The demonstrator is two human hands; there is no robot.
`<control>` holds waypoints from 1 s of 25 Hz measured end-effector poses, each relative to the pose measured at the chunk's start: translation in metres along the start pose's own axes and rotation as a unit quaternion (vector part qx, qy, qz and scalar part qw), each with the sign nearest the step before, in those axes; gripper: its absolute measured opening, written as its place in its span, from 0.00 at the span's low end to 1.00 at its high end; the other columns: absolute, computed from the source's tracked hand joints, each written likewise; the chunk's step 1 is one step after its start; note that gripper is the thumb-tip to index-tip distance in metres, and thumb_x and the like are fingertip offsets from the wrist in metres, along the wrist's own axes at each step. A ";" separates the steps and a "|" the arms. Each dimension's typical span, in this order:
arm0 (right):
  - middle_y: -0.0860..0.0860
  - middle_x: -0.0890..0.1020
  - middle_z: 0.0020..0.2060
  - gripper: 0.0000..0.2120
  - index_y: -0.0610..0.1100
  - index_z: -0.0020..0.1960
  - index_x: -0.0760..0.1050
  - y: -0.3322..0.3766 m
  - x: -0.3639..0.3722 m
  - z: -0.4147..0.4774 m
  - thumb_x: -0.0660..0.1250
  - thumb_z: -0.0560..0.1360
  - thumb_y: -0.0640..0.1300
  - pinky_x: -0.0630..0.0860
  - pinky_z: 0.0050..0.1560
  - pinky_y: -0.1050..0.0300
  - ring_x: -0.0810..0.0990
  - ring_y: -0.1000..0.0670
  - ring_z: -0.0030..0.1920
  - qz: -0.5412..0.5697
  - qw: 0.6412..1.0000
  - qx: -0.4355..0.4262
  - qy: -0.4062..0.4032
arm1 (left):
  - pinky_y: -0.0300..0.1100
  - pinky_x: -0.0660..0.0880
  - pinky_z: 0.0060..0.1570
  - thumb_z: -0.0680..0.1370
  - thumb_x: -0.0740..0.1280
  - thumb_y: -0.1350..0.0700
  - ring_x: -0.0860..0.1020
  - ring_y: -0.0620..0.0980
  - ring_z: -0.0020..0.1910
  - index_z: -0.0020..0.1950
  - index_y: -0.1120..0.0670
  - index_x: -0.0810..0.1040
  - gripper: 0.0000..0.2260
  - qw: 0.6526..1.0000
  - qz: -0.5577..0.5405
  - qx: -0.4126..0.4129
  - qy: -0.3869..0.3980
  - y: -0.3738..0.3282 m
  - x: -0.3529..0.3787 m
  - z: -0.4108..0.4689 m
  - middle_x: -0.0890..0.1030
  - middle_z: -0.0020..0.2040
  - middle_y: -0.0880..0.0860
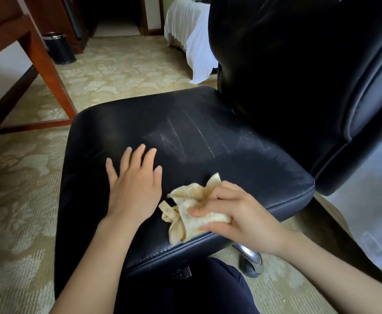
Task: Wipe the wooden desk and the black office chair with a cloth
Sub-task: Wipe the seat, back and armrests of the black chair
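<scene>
On the seat of the black leather office chair (208, 137), near its front edge, the right hand (235, 214) pinches a crumpled pale-yellow cloth (185, 209), its long axis running from front edge toward the backrest. Just beside it the left hand (133, 184) lies flat, fingers spread.

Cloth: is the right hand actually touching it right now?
Touching. In the head view the right hand pinches the bunched cloth, with its thumb and fingers curled round it.
</scene>
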State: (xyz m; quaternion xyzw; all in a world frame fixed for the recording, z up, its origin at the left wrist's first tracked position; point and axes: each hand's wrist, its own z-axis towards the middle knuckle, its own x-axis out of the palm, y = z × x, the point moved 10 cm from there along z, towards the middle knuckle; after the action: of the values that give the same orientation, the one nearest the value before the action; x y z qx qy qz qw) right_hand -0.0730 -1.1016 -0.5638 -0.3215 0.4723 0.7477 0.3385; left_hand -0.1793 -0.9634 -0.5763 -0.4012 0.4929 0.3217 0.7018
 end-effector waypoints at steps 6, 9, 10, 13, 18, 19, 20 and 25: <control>0.49 0.76 0.33 0.11 0.51 0.49 0.81 -0.058 -0.025 0.055 0.62 0.75 0.54 0.65 0.48 0.68 0.71 0.53 0.39 -0.079 0.996 0.036 -0.006 | 0.54 0.35 0.72 0.80 0.43 0.42 0.38 0.50 0.76 0.78 0.48 0.49 0.26 0.999 0.013 -0.040 0.035 0.021 0.022 0.007 0.47 0.79 0.49; 0.48 0.76 0.43 0.12 0.50 0.56 0.77 -0.121 -0.034 0.093 0.62 0.76 0.54 0.68 0.52 0.57 0.73 0.46 0.48 -0.146 0.976 0.158 -0.027 | 0.52 0.37 0.73 0.80 0.42 0.42 0.40 0.50 0.77 0.78 0.49 0.49 0.27 0.998 0.027 -0.044 0.031 0.023 0.024 0.007 0.48 0.79 0.48; 0.47 0.76 0.46 0.13 0.49 0.58 0.75 -0.139 -0.036 0.103 0.63 0.76 0.52 0.69 0.54 0.51 0.73 0.42 0.50 -0.161 0.964 0.206 -0.036 | 0.52 0.38 0.73 0.80 0.42 0.41 0.41 0.50 0.77 0.78 0.49 0.49 0.27 0.998 0.030 -0.046 0.033 0.023 0.025 0.006 0.48 0.79 0.48; 0.43 0.74 0.54 0.15 0.47 0.63 0.70 -0.159 -0.033 0.124 0.61 0.78 0.49 0.68 0.55 0.49 0.72 0.38 0.53 -0.216 0.933 0.282 -0.063 | 0.52 0.40 0.73 0.80 0.43 0.42 0.43 0.50 0.77 0.78 0.48 0.50 0.27 0.998 0.031 -0.048 0.029 0.023 0.026 0.008 0.49 0.79 0.48; 0.43 0.74 0.56 0.16 0.47 0.65 0.71 -0.134 -0.016 0.116 0.61 0.78 0.50 0.66 0.54 0.50 0.71 0.40 0.54 -0.227 0.945 0.233 -0.035 | 0.52 0.43 0.74 0.81 0.45 0.45 0.46 0.50 0.77 0.77 0.48 0.52 0.25 0.998 0.027 -0.049 0.016 0.024 0.025 0.009 0.51 0.78 0.48; 0.44 0.75 0.55 0.15 0.46 0.63 0.73 -0.118 -0.014 0.114 0.62 0.78 0.49 0.67 0.55 0.49 0.72 0.40 0.53 -0.192 0.963 0.186 -0.037 | 0.52 0.43 0.74 0.81 0.45 0.45 0.46 0.50 0.77 0.77 0.48 0.52 0.24 0.998 0.026 -0.049 0.014 0.024 0.025 0.009 0.51 0.78 0.48; 0.46 0.77 0.52 0.13 0.45 0.60 0.76 -0.096 -0.012 0.111 0.64 0.77 0.46 0.67 0.54 0.49 0.73 0.44 0.52 -0.152 0.980 0.122 -0.045 | 0.52 0.43 0.74 0.81 0.45 0.46 0.46 0.50 0.77 0.78 0.48 0.52 0.24 0.998 0.025 -0.049 0.014 0.024 0.025 0.008 0.51 0.78 0.48; 0.53 0.72 0.40 0.09 0.48 0.54 0.80 -0.037 0.011 0.080 0.70 0.74 0.44 0.66 0.52 0.61 0.69 0.51 0.46 -0.011 0.997 -0.021 0.071 | 0.51 0.42 0.74 0.81 0.45 0.49 0.44 0.50 0.77 0.78 0.47 0.49 0.24 0.999 0.028 -0.039 0.015 0.021 0.024 0.007 0.48 0.79 0.48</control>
State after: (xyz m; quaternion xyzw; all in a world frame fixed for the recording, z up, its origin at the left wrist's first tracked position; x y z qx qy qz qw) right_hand -0.0624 -1.0134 -0.5631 -0.3860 0.4758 0.7291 0.3050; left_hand -0.1873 -0.9462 -0.6027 -0.4195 0.5013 0.3539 0.6690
